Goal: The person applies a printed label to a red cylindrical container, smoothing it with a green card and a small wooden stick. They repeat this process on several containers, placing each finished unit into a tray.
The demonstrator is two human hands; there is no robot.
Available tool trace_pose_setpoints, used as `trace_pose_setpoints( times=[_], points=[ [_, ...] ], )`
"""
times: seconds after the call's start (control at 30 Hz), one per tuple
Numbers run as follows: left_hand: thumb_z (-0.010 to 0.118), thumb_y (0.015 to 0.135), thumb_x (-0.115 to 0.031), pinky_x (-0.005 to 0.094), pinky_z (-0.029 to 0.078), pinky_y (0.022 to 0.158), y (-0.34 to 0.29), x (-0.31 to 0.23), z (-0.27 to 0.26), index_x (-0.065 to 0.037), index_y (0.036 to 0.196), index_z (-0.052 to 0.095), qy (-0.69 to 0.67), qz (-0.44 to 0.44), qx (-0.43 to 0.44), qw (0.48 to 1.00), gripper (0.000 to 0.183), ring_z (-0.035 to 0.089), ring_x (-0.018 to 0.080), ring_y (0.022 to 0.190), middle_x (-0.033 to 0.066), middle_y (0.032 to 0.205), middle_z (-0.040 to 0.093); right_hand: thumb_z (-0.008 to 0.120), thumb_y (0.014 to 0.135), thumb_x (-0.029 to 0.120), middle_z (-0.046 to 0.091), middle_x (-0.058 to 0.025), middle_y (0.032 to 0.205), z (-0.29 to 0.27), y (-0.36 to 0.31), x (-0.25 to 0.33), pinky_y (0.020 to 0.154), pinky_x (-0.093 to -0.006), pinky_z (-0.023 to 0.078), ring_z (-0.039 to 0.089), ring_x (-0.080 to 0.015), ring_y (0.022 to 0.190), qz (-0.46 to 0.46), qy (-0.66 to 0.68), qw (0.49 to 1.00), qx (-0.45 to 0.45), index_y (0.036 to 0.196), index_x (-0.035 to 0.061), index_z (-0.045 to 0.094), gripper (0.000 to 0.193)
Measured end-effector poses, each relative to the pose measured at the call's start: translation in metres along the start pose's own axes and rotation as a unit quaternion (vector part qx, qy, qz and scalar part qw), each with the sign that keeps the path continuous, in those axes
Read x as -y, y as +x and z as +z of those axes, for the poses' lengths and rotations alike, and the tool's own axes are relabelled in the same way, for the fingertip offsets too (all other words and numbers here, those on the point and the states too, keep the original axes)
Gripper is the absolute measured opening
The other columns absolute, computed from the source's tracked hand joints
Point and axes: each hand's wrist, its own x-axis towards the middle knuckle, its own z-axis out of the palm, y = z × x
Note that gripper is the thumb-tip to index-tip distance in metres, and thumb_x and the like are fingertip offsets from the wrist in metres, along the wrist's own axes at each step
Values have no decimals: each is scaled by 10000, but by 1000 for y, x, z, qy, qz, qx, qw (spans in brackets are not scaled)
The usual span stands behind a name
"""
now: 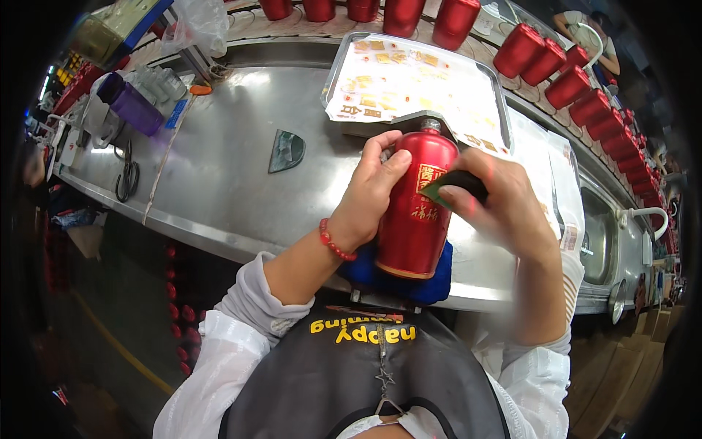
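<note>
A glossy red bottle (pixel 411 238) with gold lettering lies tilted in front of me, its neck pointing away and its base on a blue cloth (pixel 437 284) at the table's edge. My left hand (pixel 374 186) grips the bottle's upper left side, thumb on the shoulder. In my right hand (pixel 504 194) is a dark scraper with a green edge (pixel 433 192), pressed against the gold label. That hand is slightly blurred. Behind the bottle, a metal tray (pixel 333 77) bears a white sheet with gold and red decals (pixel 380 55).
On the steel table (pixel 227 146) lies a dark glassy scraper piece (pixel 287 151). Scissors (pixel 128 175), a purple bottle (pixel 131 106) and clear glass bottles stand at left. Several red bottles (pixel 519 50) line a conveyor along the back and right. A sink (pixel 598 234) is at right; another person (pixel 585 33) sits beyond.
</note>
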Motion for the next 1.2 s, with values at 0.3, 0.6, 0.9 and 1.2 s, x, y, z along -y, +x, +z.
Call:
trace_pose_setpoints(
  times=[0.3,0.6,0.9,1.2],
  points=[
    [380,1095,-368,414,336,1164,-42,-6,-5,-10,1587,96,20,90,22,996,671,416,271,1408,208,1536,388,746,784,148,471,-12,719,18,12,20,702,-393,388,555,-209,702,-167,-280,943,-62,842,163,636,126],
    [377,1028,-588,533,109,1226,-27,-24,-35,-74,1506,442,581,343,196,711,705,315,335,1480,89,1494,507,774,856,154,603,-47,765,23,-52,-18,591,-269,433,550,-113,659,121,197,968,-95,905,7,669,188],
    [364,1019,-602,509,75,1253,-11,-33,-17,-226,1320,664,627,405,236,622,567,464,219,1268,-16,1144,696,760,889,140,622,-21,740,13,-46,-33,595,-250,450,557,-83,663,139,124,960,-209,906,7,665,165],
    [802,780,-406,635,130,1176,-87,7,-17,-51,1474,431,634,325,-12,701,864,410,374,1309,169,1387,536,799,744,173,579,-3,826,21,-21,17,762,-386,383,586,-172,759,-160,-180,966,-90,956,163,696,236]
  ],
)
